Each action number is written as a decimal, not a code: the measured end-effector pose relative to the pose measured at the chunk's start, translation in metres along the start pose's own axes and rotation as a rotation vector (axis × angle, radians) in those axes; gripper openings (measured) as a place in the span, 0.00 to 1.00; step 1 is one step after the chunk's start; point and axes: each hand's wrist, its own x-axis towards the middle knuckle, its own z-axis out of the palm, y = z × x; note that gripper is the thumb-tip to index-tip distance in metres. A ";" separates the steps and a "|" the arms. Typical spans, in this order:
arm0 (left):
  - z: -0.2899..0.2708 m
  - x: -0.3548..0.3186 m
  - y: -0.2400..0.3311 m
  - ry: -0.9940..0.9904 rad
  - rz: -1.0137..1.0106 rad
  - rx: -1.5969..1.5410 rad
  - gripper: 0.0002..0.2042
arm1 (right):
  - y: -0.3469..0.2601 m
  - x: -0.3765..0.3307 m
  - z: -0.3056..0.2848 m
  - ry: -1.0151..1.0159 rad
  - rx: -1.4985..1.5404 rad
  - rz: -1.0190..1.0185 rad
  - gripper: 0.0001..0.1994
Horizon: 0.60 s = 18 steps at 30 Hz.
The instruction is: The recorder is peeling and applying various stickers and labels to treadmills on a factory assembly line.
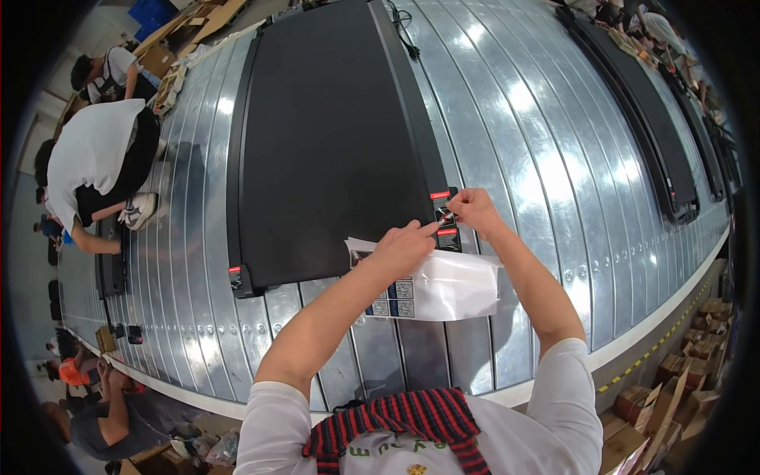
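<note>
A flat black walking treadmill (332, 134) lies lengthwise in front of me. At its near right corner my right hand (475, 212) is closed in a pinch on the edge of a small warning sticker (444, 214). My left hand (406, 245) is beside it, its index fingertip touching the sticker area and its other fingers curled. Under that hand hangs a white sheet of stickers (455, 289), seemingly gripped by the curled fingers, which are partly hidden. Red-headed labels show on the corner, and another label (235, 274) sits on the near left corner.
The treadmill rests on a metal slat conveyor (522, 158). More black treadmills (645, 119) lie at the right. On the left a person in a white shirt (99, 150) bends over another unit. A black cable (405, 32) lies at the far end. Cardboard boxes (633, 427) stand at lower right.
</note>
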 end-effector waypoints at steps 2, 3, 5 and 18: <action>0.001 -0.002 -0.004 -0.019 -0.017 0.032 0.04 | -0.013 -0.012 0.012 0.085 -0.442 -0.212 0.09; 0.000 -0.004 -0.006 -0.021 -0.025 0.039 0.04 | -0.022 -0.017 0.017 0.182 -0.884 -0.422 0.11; -0.001 -0.004 -0.004 -0.018 -0.016 0.023 0.04 | -0.043 -0.019 0.009 0.244 -0.999 -0.386 0.17; 0.007 -0.009 0.002 -0.020 -0.034 0.075 0.04 | 0.023 0.018 0.009 0.230 -0.304 -0.163 0.27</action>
